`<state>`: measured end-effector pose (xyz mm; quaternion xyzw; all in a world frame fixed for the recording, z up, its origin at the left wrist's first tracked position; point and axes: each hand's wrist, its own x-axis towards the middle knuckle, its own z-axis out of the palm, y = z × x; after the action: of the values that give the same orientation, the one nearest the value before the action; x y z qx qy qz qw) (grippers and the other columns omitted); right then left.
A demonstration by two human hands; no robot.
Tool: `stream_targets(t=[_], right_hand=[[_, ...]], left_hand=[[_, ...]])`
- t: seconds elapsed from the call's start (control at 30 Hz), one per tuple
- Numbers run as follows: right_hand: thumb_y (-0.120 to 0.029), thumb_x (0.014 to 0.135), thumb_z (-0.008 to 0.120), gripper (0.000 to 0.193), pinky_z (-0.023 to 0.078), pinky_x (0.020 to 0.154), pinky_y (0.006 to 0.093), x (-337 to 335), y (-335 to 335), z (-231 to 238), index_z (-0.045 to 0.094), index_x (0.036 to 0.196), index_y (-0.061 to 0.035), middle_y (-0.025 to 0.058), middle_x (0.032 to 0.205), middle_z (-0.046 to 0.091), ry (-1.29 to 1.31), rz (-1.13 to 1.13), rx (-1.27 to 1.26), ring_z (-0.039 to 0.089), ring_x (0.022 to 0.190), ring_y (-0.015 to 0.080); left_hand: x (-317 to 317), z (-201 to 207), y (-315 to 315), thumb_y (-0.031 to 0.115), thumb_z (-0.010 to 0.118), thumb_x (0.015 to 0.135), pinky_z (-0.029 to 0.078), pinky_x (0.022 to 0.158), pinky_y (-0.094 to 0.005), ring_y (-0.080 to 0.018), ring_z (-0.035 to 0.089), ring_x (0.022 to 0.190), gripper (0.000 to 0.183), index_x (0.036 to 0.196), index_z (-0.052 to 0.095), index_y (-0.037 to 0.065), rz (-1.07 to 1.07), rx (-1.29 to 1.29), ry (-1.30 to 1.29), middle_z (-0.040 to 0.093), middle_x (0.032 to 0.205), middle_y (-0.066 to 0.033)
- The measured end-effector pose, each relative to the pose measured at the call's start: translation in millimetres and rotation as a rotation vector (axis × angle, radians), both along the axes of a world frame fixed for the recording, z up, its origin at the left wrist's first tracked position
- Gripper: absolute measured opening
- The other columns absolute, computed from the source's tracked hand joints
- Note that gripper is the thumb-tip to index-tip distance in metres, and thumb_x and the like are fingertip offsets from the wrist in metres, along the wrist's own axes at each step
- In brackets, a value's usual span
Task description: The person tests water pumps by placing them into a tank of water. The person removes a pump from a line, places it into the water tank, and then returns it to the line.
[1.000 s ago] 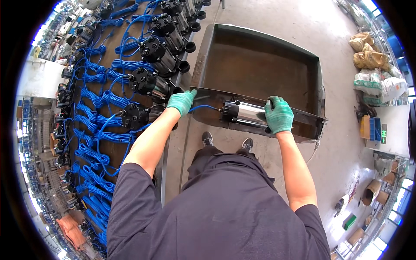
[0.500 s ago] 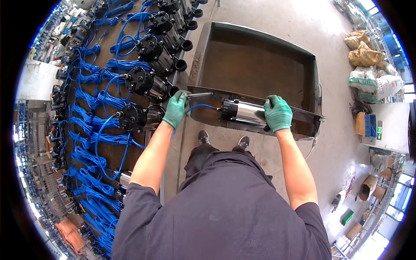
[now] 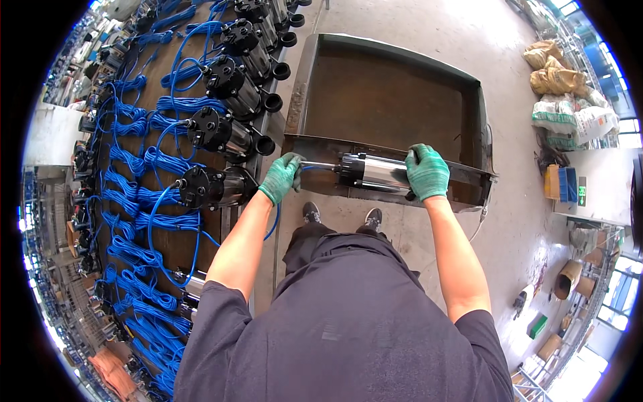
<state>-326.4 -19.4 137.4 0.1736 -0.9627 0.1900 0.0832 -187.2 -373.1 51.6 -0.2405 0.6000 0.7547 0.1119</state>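
In front of me, a submersible pump [image 3: 375, 172] with a shiny steel body and black end lies on its side at the near ledge of a metal tank [image 3: 483, 114]. My right hand [image 3: 427, 173], in a green glove, is closed around its right end. My left hand [image 3: 280, 178], gloved alike, is closed on a slim metal rod tool [image 3: 320, 164]. The rod's tip meets the pump's black left end, where I cannot tell exactly what it touches. A blue cable [image 3: 275, 224] hangs below my left hand.
A bench [image 3: 167, 249] on the left carries a row of upright pumps [image 3: 220, 132] and several coiled blue cables [image 3: 177, 104]. Brownish water [image 3: 388, 94] covers the tank's bottom. Filled sacks [image 3: 557, 79] and a blue bin [image 3: 567, 184] stand at the right.
The rod in my left hand has swung down and come into line with the pump's left end. My right hand keeps its hold on the pump.
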Motion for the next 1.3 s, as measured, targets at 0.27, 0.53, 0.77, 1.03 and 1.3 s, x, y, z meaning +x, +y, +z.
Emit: stream_targets(t=[0.27,0.53,0.77,1.03,1.3], right_hand=[[-0.026,0.095,0.067,0.015,0.058,0.084,0.0458,-1,-1,-1,0.074,0.097,-0.0122,0.0106,0.099,0.074,-0.003,-0.013,0.002,0.071,0.094,0.0336],[-0.026,0.094,0.068,0.015,0.058,0.084,0.0468,0,-2,1,0.074,0.097,-0.0121,0.0114,0.099,0.074,-0.035,-0.023,0.008,0.071,0.095,0.0343],[-0.026,0.094,0.068,0.015,0.058,0.083,0.0469,-2,-1,0,0.074,0.097,-0.0123,0.0113,0.099,0.074,-0.029,-0.023,0.027,0.071,0.095,0.0341],[-0.025,0.094,0.068,0.014,0.058,0.083,0.046,0,-2,0,0.074,0.097,-0.0129,0.0109,0.097,0.073,0.008,-0.02,0.047,0.071,0.093,0.0336],[-0.024,0.093,0.068,0.014,0.058,0.082,0.0458,0,-2,0,0.074,0.096,-0.0125,0.0108,0.096,0.073,0.012,-0.009,0.046,0.071,0.092,0.0332]], left_hand=[[-9,19,-11,0.036,0.055,0.112,0.045,0.047,-0.0326,-0.0101,0.046,0.051,0.026,0.108,0.064,0.012,-0.114,0.224,-0.206,0.051,0.068,0.0048],[-10,30,-9,0.015,0.069,0.103,0.058,0.065,-0.0307,-0.0123,0.066,0.078,0.042,0.143,0.059,0.005,-0.233,0.1,-0.04,0.069,0.103,-0.0045],[-10,26,2,0.017,0.071,0.102,0.053,0.072,-0.0286,-0.0106,0.062,0.08,0.032,0.133,0.067,0.009,-0.349,-0.312,-0.078,0.068,0.098,-0.0025],[-10,21,-6,0.028,0.07,0.104,0.055,0.075,-0.0309,-0.0133,0.066,0.085,0.037,0.136,0.067,0.01,-0.183,0.22,0.018,0.068,0.103,-0.0022],[-20,6,-5,0.025,0.077,0.095,0.055,0.069,-0.0383,-0.0294,0.067,0.069,0.022,0.104,0.069,0.007,-0.534,-1.093,0.167,0.07,0.078,-0.0162]])
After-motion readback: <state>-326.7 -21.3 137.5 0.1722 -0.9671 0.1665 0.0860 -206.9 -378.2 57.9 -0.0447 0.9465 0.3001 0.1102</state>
